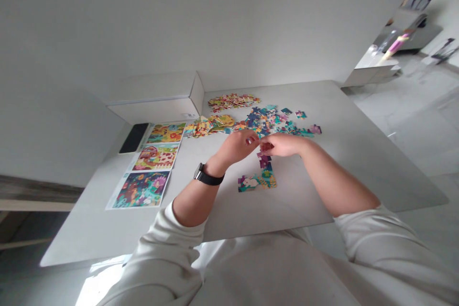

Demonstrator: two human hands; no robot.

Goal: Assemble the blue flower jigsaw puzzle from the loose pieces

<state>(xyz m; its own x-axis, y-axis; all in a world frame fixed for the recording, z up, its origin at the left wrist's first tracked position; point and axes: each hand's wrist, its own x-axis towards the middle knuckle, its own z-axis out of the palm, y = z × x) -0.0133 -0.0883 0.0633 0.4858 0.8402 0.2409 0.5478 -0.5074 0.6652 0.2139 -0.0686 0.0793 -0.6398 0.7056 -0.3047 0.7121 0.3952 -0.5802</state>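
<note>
A joined strip of jigsaw puzzle (257,182) lies in front of me, with a white rabbit and yellow flowers along its lower row. From its right end a purple and dark column of puzzle pieces (266,161) runs away from me. At the top of that column my right hand (283,145) is closed, fingertips pinching a purple puzzle piece (266,147). My left hand (239,146), wearing a black watch (208,175) on its wrist, is closed just left of it. The fingertips of both hands nearly meet; what the left one holds is hidden.
Loose blue and teal puzzle pieces (274,119) lie beyond my hands. Behind and left are yellow pieces (211,125) and a red-yellow pile (233,101). Reference picture sheets (145,189), a black phone (134,138) and a white box (158,108) stand or lie at the left.
</note>
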